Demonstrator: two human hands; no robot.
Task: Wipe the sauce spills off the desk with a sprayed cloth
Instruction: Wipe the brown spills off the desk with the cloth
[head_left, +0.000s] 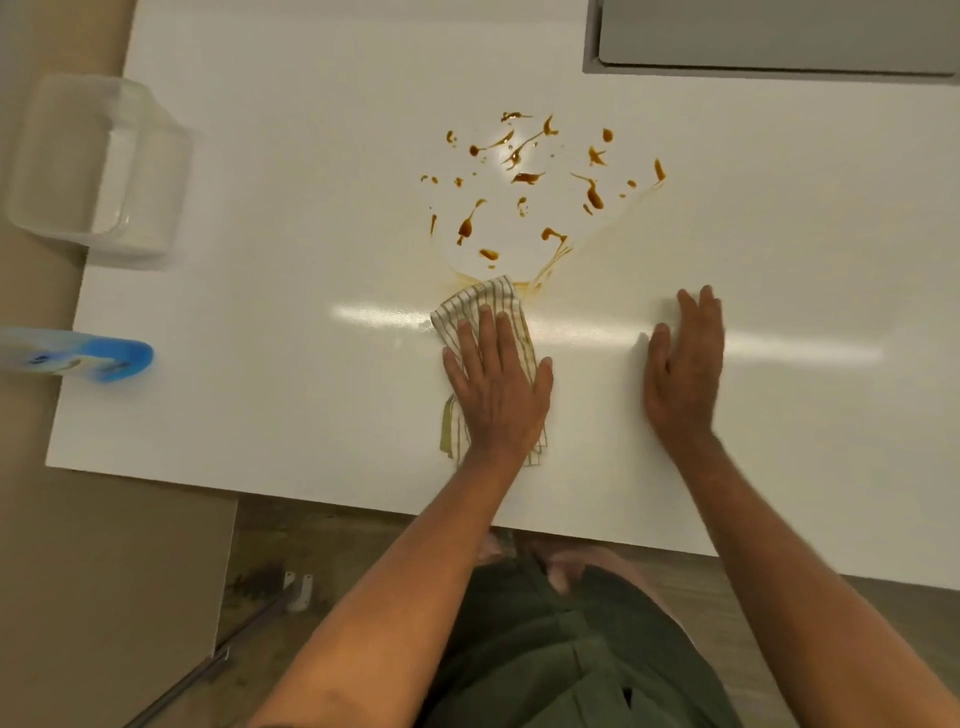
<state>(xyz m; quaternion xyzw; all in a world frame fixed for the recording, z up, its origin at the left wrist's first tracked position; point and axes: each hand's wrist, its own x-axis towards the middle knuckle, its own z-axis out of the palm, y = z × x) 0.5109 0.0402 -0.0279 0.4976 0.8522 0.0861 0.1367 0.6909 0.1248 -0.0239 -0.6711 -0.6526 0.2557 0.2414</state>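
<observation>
Brown sauce spills (535, 179) are scattered over the middle of the white desk (291, 218), with a thin smeared arc along their near edge. A striped cloth (467, 306) lies flat just below the spills, its far end touching the smear. My left hand (496, 384) presses palm-down on the cloth, fingers spread. To its right, my right hand (685, 364) rests flat on the bare desk, holding nothing. A spray bottle with a blue head (98, 356) lies at the desk's left edge.
A clear plastic container (98, 166) stands at the desk's far left edge. A grey closed laptop (774, 36) sits at the far right corner. The near desk edge runs just in front of my body, with floor below.
</observation>
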